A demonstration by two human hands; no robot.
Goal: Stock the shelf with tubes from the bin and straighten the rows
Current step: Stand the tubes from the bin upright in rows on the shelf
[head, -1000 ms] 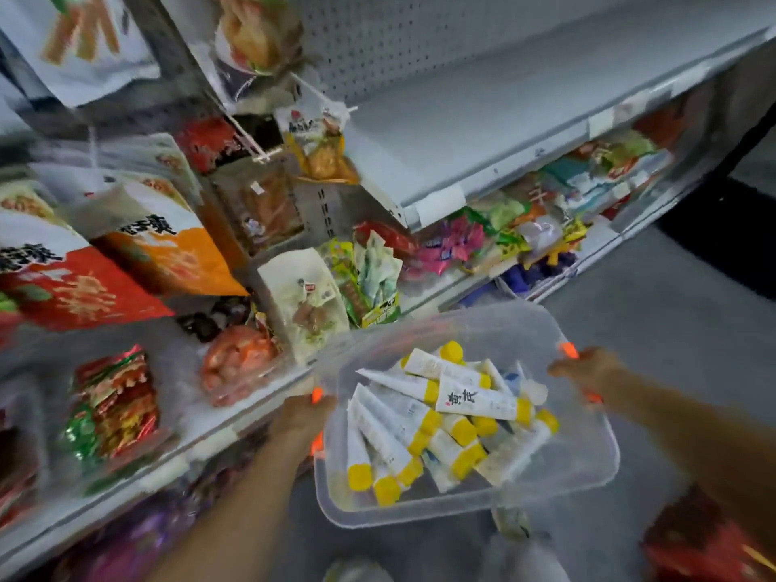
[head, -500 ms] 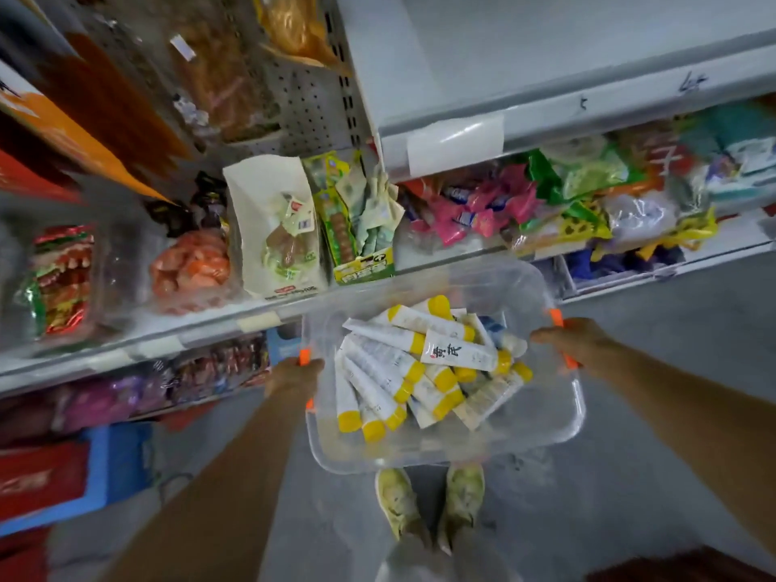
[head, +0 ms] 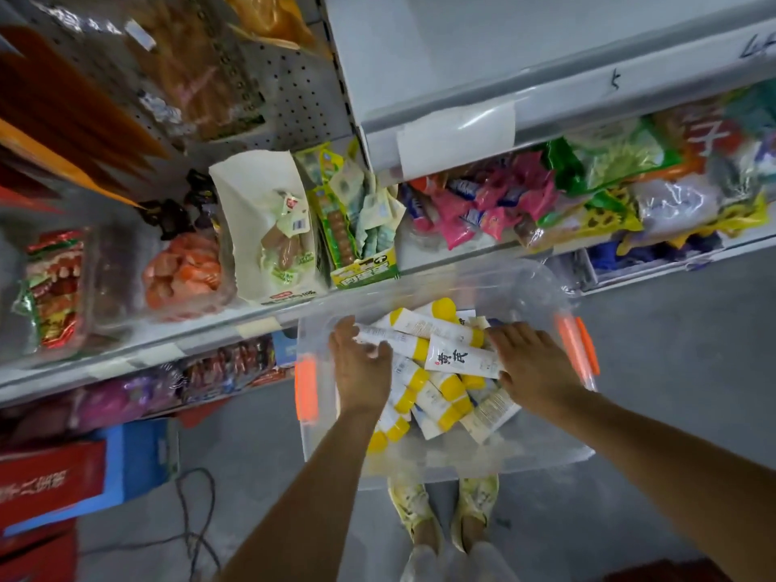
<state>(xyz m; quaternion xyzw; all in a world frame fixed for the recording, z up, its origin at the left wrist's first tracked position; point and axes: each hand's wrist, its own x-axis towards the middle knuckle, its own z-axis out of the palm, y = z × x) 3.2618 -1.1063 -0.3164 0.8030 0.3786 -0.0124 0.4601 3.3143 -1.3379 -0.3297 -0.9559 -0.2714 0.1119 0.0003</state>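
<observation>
Head | tubes (head: 436, 327) heaped in bin (head: 541, 287), topmost lie left-right | left grip (head: 363, 367) pinches one | right grip (head: 533, 363) hold unclear

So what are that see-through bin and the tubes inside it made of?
The bin looks like clear, glossy plastic: the floor shows through it. The tubes seem to be soft white plastic or laminate, fairly matte, with flat crimped ends. Their yellow caps look like harder plastic.

We log: left grip (head: 363, 371) off the bin (head: 546, 455) handle, now inside on the tubes (head: 445, 329) | right grip (head: 533, 363) likewise, resting on tubes
</observation>
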